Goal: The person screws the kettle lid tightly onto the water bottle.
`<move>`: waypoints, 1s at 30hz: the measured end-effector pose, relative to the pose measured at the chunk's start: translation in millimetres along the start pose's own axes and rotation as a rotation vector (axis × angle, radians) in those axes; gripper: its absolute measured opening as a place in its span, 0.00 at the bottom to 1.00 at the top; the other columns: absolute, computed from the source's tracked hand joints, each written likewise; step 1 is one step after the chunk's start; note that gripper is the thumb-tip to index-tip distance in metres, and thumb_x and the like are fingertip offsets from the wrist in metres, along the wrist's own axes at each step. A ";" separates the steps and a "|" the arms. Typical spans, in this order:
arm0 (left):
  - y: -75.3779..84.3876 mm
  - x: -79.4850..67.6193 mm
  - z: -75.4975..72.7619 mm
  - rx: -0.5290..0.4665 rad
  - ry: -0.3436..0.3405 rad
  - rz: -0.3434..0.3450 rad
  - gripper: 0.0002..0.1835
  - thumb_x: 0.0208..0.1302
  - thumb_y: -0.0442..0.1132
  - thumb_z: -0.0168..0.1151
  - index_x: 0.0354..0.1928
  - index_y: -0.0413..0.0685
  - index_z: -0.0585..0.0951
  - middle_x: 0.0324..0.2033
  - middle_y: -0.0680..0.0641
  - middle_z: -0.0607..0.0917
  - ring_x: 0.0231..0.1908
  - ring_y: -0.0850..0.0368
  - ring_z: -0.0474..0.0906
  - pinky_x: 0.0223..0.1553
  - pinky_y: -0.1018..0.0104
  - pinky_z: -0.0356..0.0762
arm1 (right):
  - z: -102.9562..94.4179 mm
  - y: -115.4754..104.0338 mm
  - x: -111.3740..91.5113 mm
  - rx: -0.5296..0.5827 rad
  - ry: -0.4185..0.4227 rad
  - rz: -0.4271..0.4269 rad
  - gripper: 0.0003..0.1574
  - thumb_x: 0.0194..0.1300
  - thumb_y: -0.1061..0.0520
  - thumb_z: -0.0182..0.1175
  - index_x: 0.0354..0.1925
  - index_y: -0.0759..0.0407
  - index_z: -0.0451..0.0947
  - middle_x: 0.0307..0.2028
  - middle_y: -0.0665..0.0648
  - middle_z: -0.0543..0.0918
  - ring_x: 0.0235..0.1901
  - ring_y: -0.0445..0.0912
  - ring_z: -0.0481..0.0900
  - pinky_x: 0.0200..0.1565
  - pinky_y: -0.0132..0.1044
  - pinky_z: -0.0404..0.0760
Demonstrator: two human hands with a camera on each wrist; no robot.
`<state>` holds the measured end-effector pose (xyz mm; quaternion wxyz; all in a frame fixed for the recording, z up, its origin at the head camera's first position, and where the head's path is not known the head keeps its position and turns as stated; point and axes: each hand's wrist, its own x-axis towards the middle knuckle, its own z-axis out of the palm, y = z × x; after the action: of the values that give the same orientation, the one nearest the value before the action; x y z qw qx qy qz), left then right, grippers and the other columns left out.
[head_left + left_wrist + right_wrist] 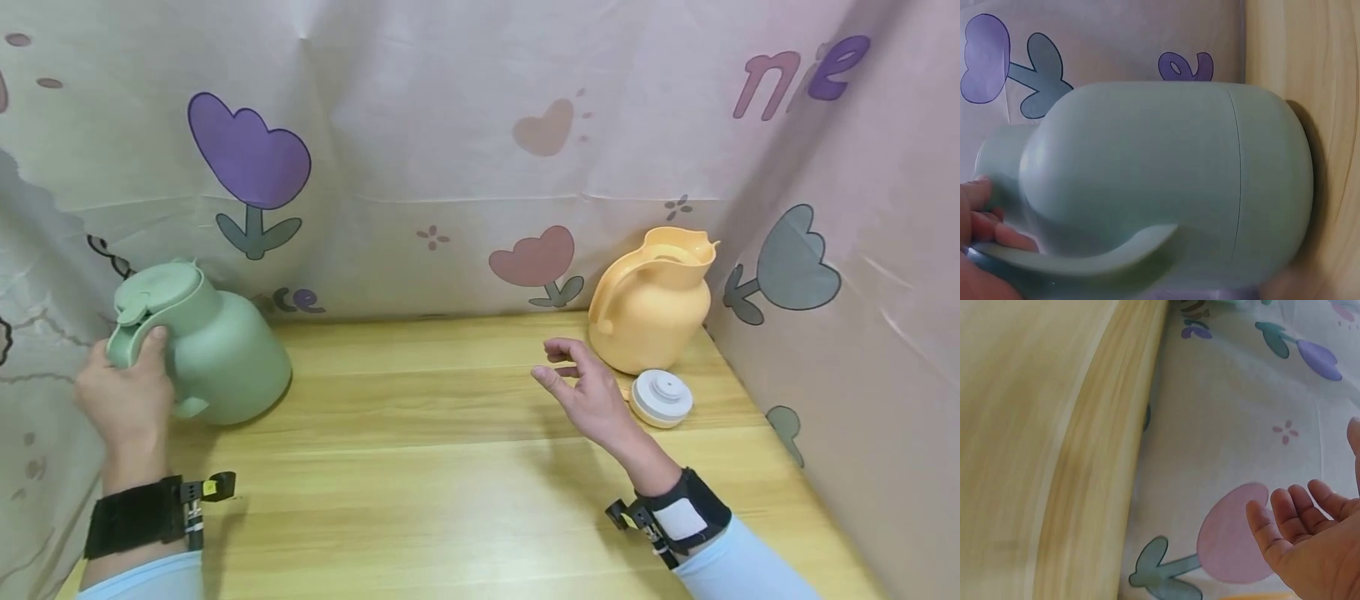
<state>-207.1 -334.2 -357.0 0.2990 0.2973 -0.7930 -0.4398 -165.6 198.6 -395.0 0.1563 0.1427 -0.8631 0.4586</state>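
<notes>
Green jug [236, 358], still lidded, is gripped by its handle [1085, 265] in the curled fingers of the left hand [127, 392] at the left of the desk [420, 467], long axis near vertical, handle turned nearward, while only the yellow jug [656, 317] seems opened, its lid [662, 396] laid beside it, and nothing is held in the loosely bent, parted fingers of the right hand [596, 400].

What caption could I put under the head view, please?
Left hand grips the handle of a lidded green jug; empty right hand hovers near an open yellow jug and upturned lid.
</notes>
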 end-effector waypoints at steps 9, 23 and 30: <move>-1.6 3.9 -0.2 0.027 0.037 0.005 0.19 0.58 0.63 0.62 0.41 0.59 0.78 0.23 0.67 0.69 0.32 0.63 0.67 0.36 0.70 0.61 | -24.6 18.7 6.3 -0.076 0.128 0.101 0.30 0.67 0.38 0.58 0.57 0.55 0.72 0.52 0.56 0.78 0.48 0.49 0.78 0.47 0.49 0.80; 6.8 -10.0 -16.2 -0.193 -0.012 -0.116 0.32 0.59 0.46 0.64 0.62 0.68 0.60 0.44 0.60 0.69 0.39 0.67 0.67 0.31 0.77 0.67 | -56.5 26.9 27.6 -0.073 0.299 0.275 0.43 0.64 0.32 0.55 0.65 0.56 0.59 0.58 0.55 0.70 0.40 0.44 0.79 0.35 0.27 0.77; 13.8 -26.4 -18.2 -0.262 0.003 -0.136 0.31 0.59 0.40 0.60 0.60 0.68 0.57 0.46 0.60 0.65 0.42 0.66 0.63 0.37 0.75 0.66 | -52.3 27.8 41.9 -0.042 0.210 0.334 0.47 0.63 0.31 0.56 0.69 0.55 0.56 0.65 0.53 0.67 0.42 0.47 0.82 0.37 0.33 0.79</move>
<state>-179.6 -318.3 -342.6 0.3062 0.3094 -0.7064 -0.5582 -207.4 253.1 -371.2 0.1700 -0.0542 -0.8632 0.4723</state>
